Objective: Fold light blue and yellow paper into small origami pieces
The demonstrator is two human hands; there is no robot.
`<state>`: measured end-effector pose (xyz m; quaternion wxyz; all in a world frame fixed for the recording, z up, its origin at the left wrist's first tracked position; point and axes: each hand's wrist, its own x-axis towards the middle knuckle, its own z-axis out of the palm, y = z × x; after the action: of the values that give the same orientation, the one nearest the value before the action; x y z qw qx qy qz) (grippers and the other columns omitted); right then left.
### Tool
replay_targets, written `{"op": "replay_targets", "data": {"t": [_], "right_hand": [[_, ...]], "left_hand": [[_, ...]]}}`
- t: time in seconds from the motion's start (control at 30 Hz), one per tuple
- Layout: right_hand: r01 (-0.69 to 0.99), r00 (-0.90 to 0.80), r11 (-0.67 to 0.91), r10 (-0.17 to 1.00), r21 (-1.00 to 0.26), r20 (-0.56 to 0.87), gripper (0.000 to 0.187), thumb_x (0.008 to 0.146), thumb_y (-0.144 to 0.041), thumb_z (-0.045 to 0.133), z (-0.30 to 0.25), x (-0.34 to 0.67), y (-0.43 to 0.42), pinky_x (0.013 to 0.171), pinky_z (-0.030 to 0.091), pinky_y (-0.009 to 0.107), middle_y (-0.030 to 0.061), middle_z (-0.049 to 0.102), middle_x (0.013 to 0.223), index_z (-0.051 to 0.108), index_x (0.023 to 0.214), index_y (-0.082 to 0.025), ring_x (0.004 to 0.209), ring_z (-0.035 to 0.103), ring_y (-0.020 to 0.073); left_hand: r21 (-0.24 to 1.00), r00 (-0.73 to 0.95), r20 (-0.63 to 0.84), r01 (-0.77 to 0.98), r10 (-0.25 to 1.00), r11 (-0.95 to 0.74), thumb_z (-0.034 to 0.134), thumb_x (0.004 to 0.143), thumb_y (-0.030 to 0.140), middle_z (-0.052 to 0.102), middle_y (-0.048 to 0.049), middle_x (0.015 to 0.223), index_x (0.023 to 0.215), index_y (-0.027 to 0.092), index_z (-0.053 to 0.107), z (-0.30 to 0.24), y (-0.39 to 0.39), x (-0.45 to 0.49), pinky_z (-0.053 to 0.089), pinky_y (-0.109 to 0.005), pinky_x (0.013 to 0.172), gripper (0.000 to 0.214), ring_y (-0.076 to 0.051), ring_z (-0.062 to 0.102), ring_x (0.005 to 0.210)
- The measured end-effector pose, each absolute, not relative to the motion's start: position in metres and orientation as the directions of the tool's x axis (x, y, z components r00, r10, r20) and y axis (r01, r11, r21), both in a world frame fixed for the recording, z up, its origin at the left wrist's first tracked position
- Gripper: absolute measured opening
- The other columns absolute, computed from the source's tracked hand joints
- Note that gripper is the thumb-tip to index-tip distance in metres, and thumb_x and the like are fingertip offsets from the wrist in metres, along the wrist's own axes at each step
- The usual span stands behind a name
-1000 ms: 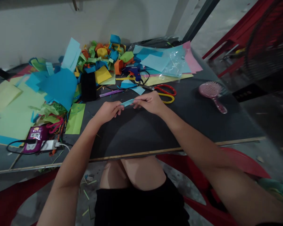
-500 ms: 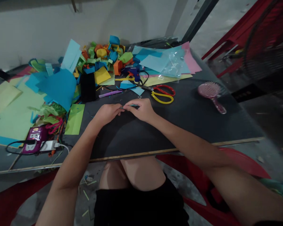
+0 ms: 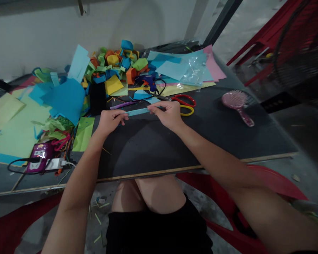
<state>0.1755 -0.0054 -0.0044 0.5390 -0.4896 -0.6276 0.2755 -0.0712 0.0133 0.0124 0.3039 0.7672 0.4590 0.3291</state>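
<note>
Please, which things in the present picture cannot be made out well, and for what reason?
All in the head view:
- Full length of the light-blue paper strip: fingers of the left hand and right hand cover parts.
- Yellow handle of the scissors: partly behind the right hand.
- Fan: cut by the right edge.
- Markings on the purple socket block: too small.

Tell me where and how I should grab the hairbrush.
Probably take the hairbrush by its handle, coming from the near right with your right hand. The handle is slim and slants toward you and to the right, while the wide head and its bristles lie at the far end. That hand pinches the blue strip, so it would need freeing first.
</note>
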Motion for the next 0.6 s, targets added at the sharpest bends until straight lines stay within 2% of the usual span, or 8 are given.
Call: {"op": "replay_targets", "data": {"t": [0.27, 0.4, 0.5, 0.6], "right_hand": [[0.246, 0.103, 0.327, 0.927, -0.912, 0.36, 0.033, 0.076, -0.054, 0.075, -0.009, 0.176, 0.0, 0.055, 0.053, 0.03, 0.0024, 0.073, 0.065, 0.08, 0.079, -0.021, 0.058, 0.068, 0.0174], [0.26, 0.105, 0.329, 0.925, -0.908, 0.365, 0.034, 0.078, -0.054, 0.074, -0.009, 0.178, 0.0, 0.053, 0.052, 0.03, 0.0028, 0.073, 0.063, 0.08, 0.078, -0.02, 0.056, 0.068, 0.0179], [0.414, 0.055, 0.397, 0.887, -0.819, 0.458, 0.029, 0.083, -0.049, 0.071, -0.007, 0.182, -0.001, 0.065, 0.056, 0.035, 0.0041, 0.076, 0.071, 0.08, 0.077, -0.023, 0.067, 0.071, 0.0215], [0.604, -0.051, 0.472, 0.827, -0.642, 0.56, 0.018, 0.084, -0.041, 0.072, -0.007, 0.18, -0.003, 0.087, 0.054, 0.044, 0.0048, 0.079, 0.091, 0.08, 0.089, -0.026, 0.092, 0.072, 0.0269]], "left_hand": [[0.898, 0.274, 0.188, 0.34, 0.943, -0.278, 0.069, 0.08, 0.048, 0.074, -0.0059, 0.068, 0.075, 0.014, 0.074, 0.012, 0.013, -0.069, 0.049, -0.02, 0.05, 0.035, -0.01, 0.064, 0.049], [0.913, 0.247, 0.177, 0.32, 0.953, -0.253, 0.067, 0.082, 0.049, 0.075, -0.0075, 0.071, 0.075, 0.013, 0.072, 0.016, 0.009, -0.066, 0.049, -0.02, 0.049, 0.038, -0.011, 0.064, 0.049], [0.86, 0.283, 0.198, 0.41, 0.939, -0.305, 0.063, 0.087, 0.046, 0.073, -0.0043, 0.068, 0.073, 0.015, 0.071, 0.016, 0.006, -0.066, 0.047, -0.02, 0.049, 0.035, -0.01, 0.062, 0.048], [0.727, 0.339, 0.27, 0.542, 0.901, -0.422, 0.058, 0.091, 0.04, 0.072, -0.0011, 0.066, 0.075, 0.018, 0.071, 0.013, 0.003, -0.064, 0.047, -0.019, 0.056, 0.031, -0.009, 0.063, 0.052]]}}
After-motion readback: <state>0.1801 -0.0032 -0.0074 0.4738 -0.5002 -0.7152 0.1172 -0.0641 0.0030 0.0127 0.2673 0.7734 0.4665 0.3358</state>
